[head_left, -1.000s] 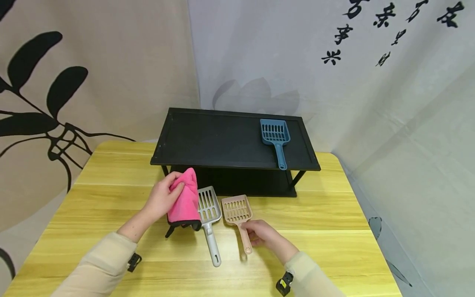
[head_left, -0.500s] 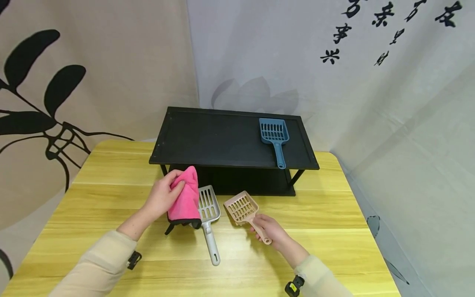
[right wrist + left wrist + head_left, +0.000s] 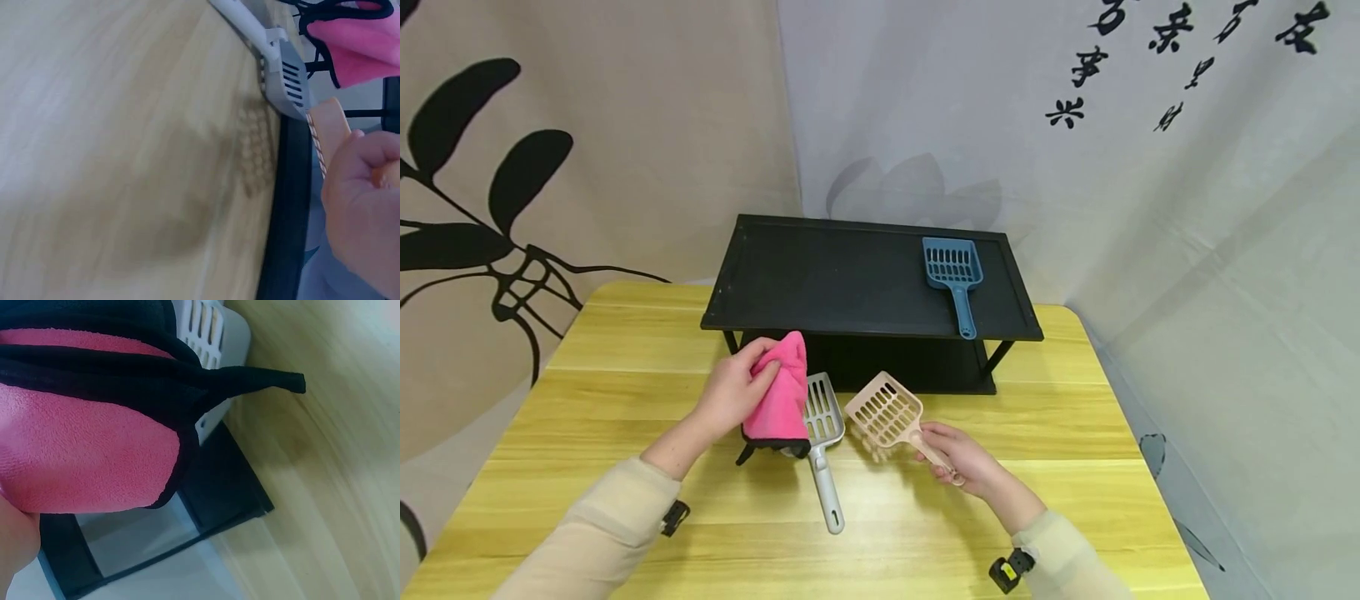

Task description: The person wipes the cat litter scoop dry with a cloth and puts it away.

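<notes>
My left hand grips a folded pink cloth with a dark edge, its thumb and fingers bunching the top. In the left wrist view the pink cloth fills much of the frame, a dark tab sticking out. With my right hand I hold a beige slotted litter scoop by its handle, raised over the table and tilted, its shadow falling below. Between the hands a grey litter scoop lies on the table, its head partly behind the cloth. The right wrist view shows my right hand curled round the beige scoop.
A black two-tier rack stands toward the back of the wooden table. On its top tier rests a blue litter scoop, near the right end. Printed curtains hang behind the table.
My right hand has lifted the beige scoop off the table, moved right and turned its head toward the left. The left hand and cloth have shifted only slightly.
</notes>
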`<state>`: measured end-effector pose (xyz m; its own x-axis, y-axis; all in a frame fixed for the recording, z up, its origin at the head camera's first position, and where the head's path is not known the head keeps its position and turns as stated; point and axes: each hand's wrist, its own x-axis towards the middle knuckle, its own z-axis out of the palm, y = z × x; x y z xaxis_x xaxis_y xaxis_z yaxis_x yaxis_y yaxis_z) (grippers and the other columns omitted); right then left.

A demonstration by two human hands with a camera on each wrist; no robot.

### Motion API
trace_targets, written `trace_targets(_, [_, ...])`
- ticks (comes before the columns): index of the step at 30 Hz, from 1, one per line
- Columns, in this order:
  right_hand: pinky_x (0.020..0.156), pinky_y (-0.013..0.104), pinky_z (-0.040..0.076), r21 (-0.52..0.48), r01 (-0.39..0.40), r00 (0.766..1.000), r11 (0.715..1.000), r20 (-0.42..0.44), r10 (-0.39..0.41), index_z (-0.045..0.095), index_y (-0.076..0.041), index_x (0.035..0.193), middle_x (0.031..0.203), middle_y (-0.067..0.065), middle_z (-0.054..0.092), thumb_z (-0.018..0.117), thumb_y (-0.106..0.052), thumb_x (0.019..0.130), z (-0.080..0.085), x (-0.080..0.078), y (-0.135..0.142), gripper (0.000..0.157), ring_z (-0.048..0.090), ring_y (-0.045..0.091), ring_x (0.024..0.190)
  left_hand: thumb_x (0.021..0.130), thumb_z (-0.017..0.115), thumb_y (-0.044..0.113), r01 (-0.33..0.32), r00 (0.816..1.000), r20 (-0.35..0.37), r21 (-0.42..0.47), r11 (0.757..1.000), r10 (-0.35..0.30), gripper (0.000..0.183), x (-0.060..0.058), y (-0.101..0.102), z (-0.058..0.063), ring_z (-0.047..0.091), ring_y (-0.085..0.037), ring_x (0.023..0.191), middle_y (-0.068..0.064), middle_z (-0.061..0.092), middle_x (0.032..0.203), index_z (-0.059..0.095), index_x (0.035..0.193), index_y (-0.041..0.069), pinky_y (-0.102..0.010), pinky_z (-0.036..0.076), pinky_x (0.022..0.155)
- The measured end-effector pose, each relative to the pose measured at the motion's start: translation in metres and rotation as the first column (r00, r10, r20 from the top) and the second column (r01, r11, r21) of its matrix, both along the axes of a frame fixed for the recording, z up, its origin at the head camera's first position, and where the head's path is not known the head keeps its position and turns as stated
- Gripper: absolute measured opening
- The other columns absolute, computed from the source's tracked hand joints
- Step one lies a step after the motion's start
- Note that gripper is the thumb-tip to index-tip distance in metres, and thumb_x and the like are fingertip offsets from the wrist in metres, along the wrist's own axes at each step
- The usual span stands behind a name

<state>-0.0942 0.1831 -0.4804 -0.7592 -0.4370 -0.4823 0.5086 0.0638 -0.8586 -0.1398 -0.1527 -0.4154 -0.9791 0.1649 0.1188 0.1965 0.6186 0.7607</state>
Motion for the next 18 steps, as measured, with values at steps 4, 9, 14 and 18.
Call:
trace_targets(4, [0.04,0.012,0.031,0.003,-0.038,0.999,0.999,-0.011,0.038,0.03,0.005,0.139,0.078,-0.003,0.058,0.035,-0.021,0.102,0.008,-0.002,-0.005,0.046,0.039,-0.002,0.045,0.093,0.056,0.009,0.029,0.999,-0.025,-0.004,1.0,-0.029,0.021,-0.003,0.01,0.002,0.053,-0.017,0.065,-0.015,0.065,0.092,0.056,0.114,0.006,-0.026,0.046,0.058])
trace_targets(9, [0.04,0.012,0.03,-0.01,-0.07,0.997,0.997,-0.03,0.07,0.031,0.005,0.14,0.077,-0.003,0.058,0.036,-0.02,0.101,0.015,-0.004,-0.015,0.046,0.039,-0.002,0.043,0.092,0.058,0.01,0.089,0.996,-0.025,-0.013,0.996,-0.089,0.022,-0.005,0.027,0.0,0.054,-0.016,0.068,-0.013,0.066,0.095,0.058,0.113,0.008,-0.025,0.047,0.061])
trace_targets(14, [0.041,0.013,0.032,-0.018,-0.084,0.996,0.996,-0.035,0.083,0.031,0.006,0.14,0.076,-0.003,0.058,0.036,-0.02,0.101,0.017,-0.005,-0.022,0.047,0.039,-0.002,0.043,0.09,0.061,0.011,0.181,0.984,-0.002,-0.03,0.983,-0.181,0.018,-0.003,0.045,-0.004,0.051,-0.014,0.067,-0.007,0.065,0.089,0.063,0.108,0.011,-0.021,0.046,0.058])
trace_targets(18, [0.041,0.013,0.032,-0.022,-0.093,0.995,0.995,-0.022,0.093,0.033,0.006,0.139,0.075,-0.004,0.058,0.034,-0.019,0.102,0.019,-0.006,-0.025,0.045,0.039,-0.002,0.043,0.087,0.065,0.013,0.264,0.964,-0.004,-0.054,0.963,-0.265,0.016,0.0,0.057,-0.01,0.048,-0.012,0.066,-0.005,0.065,0.084,0.067,0.103,0.013,-0.02,0.042,0.056])
